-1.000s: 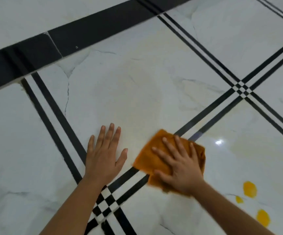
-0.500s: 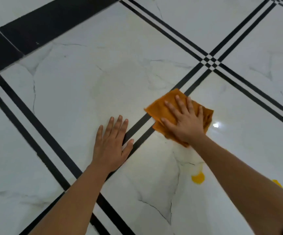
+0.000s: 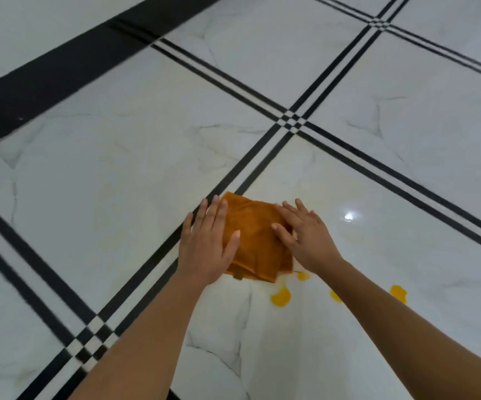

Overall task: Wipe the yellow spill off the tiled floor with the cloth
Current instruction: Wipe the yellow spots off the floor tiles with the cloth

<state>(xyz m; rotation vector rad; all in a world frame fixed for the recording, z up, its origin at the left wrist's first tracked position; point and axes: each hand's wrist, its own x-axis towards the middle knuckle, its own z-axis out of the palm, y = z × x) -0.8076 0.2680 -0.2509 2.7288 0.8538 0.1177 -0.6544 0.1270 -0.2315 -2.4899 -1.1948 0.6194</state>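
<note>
The left hand and right hand press flat, fingers straight, on the folded orange fabric cloth, which lies on the white marble-look tiled floor. Bright yellow spill blobs lie unwiped just beside it, so wiping looks partway done.

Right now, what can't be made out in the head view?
1. Whatever lies under the cloth: hidden by the cloth itself, the left hand and the right hand; any spill there is unseen.
2. Yellow drop beside the right forearm: partly covered by that forearm.
3. Black border band, far left: motion-blurred, surface detail unreadable.
</note>
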